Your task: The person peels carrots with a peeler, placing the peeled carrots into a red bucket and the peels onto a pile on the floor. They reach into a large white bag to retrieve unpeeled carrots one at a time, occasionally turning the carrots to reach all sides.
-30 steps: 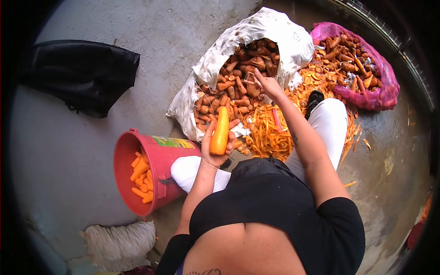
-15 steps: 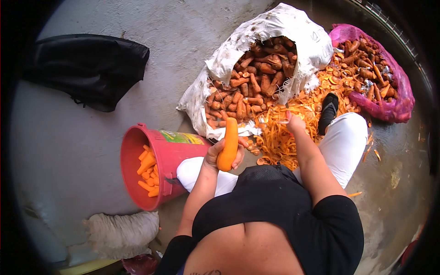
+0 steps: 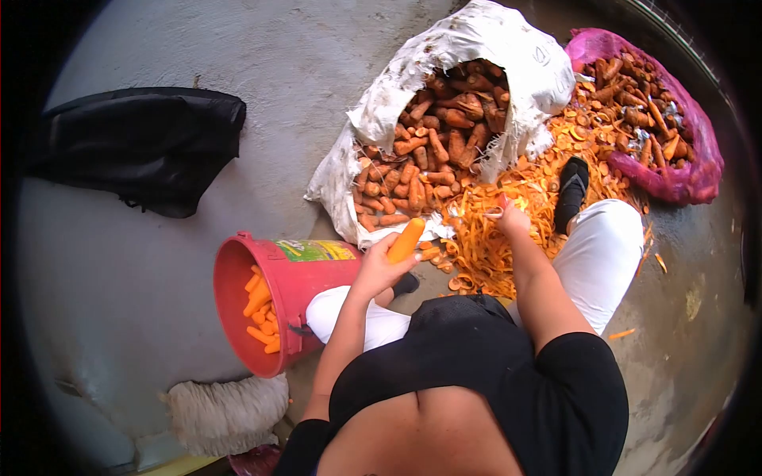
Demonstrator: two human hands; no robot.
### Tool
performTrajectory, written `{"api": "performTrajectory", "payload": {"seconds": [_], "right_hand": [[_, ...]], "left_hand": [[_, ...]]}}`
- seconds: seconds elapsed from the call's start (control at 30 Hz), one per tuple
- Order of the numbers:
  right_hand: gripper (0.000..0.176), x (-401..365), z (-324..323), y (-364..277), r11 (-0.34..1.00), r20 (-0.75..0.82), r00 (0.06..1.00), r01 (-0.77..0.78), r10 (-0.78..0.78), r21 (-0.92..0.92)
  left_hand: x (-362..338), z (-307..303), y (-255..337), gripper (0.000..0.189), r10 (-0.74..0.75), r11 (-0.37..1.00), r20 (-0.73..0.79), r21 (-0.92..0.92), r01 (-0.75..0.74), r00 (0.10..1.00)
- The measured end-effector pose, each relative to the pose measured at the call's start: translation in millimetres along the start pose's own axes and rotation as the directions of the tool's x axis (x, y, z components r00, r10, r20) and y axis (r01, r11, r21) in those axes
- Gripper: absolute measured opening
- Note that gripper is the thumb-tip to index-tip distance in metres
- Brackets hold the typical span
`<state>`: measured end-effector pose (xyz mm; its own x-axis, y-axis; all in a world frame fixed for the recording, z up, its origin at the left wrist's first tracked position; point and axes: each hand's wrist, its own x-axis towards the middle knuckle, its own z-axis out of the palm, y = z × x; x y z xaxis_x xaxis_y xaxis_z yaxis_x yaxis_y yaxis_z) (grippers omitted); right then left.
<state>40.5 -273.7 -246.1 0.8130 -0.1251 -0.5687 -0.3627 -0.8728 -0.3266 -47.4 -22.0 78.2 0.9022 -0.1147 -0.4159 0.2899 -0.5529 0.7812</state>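
Observation:
A peeled orange carrot (image 3: 406,241) is gripped in my left hand (image 3: 376,271), its tip pointing up and to the right. My right hand (image 3: 514,220) is closed around a small tool (image 3: 495,214) with a pale, thin end, probably a peeler, over a heap of orange peelings (image 3: 486,250). Beyond both hands lies an open white sack (image 3: 530,59) full of unpeeled carrots (image 3: 455,147). The red bucket (image 3: 301,274), tipped on its side left of my left hand, holds peeled carrots (image 3: 260,300).
At the upper right is a pink mesh sack (image 3: 698,155) with more carrots. A black cloth (image 3: 151,143) lies on the floor at the left. The crumpled whitish sack (image 3: 226,412) is below the bucket. My sandalled foot (image 3: 571,190) rests beside the peelings.
My left hand has turned, tilting the carrot from upright to slanting right and covering its lower part. My right hand stays over the peelings. The view has shifted slightly.

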Motion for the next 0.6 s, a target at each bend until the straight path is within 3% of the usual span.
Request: {"api": "performTrajectory", "payload": {"seconds": [0.03,0.1,0.13,0.2,0.27,0.3,0.33,0.37,0.4,0.5,0.53,0.57,0.6], "right_hand": [[0.054,-4,-5,0,0.999,0.046,0.999,-0.016,0.014,0.049],[0.055,-14,-26,-5,0.988,0.132,0.991,-0.046,0.027,0.148],[0.056,-22,-43,-13,0.968,0.217,0.972,-0.134,0.087,0.211],[0.048,-20,-43,-12,0.775,0.417,0.909,-0.278,0.020,0.568],[0.049,-17,-54,-16,0.755,0.424,0.903,-0.233,-0.066,0.613],[0.050,-19,-63,-19,0.742,0.427,0.898,-0.213,-0.109,0.636],[0.052,-31,-82,-30,0.910,0.291,0.951,-0.030,-0.101,0.413],[0.054,-51,-109,-44,0.985,0.152,0.979,0.118,-0.137,0.128],[0.051,-84,-146,-60,0.912,0.111,0.942,0.336,-0.318,-0.235],[0.046,-113,-171,-86,0.913,-0.073,0.915,0.402,-0.397,0.070],[0.041,-139,-193,-98,0.871,-0.054,0.895,0.444,-0.443,0.212],[0.041,-143,-187,-98,0.864,-0.152,0.870,0.488,-0.470,0.124],[0.041,-160,-197,-105,0.862,-0.112,0.873,0.486,-0.474,0.145]], "left_hand": [[2,3,-5,0.029,0.028,0.973,-0.076,0.230,-0.010,0.997],[4,5,-11,0.028,0.140,0.768,-0.209,0.639,0.027,0.968],[5,6,-14,0.031,0.161,0.797,-0.247,0.603,0.021,0.956],[6,6,-21,0.032,0.169,0.790,-0.272,0.612,0.035,0.947],[6,2,-27,0.033,0.213,0.765,-0.271,0.644,0.013,0.939],[9,-2,-32,0.033,0.105,0.923,-0.243,0.385,-0.003,0.964],[13,-6,-37,0.034,0.012,0.996,-0.179,0.092,0.005,0.984],[15,-9,-39,0.034,-0.054,0.978,-0.087,-0.204,0.036,0.995],[11,-11,-25,0.035,-0.118,0.883,-0.033,-0.461,0.090,0.992],[4,-17,-5,0.033,-0.103,0.855,0.035,-0.507,0.107,0.994],[5,-17,-6,0.032,-0.076,0.882,0.023,-0.464,0.078,0.997],[8,-17,-11,0.032,-0.047,0.906,0.014,-0.420,0.049,0.999],[11,-17,-14,0.031,-0.019,0.928,0.009,-0.372,0.022,1.000]]}}
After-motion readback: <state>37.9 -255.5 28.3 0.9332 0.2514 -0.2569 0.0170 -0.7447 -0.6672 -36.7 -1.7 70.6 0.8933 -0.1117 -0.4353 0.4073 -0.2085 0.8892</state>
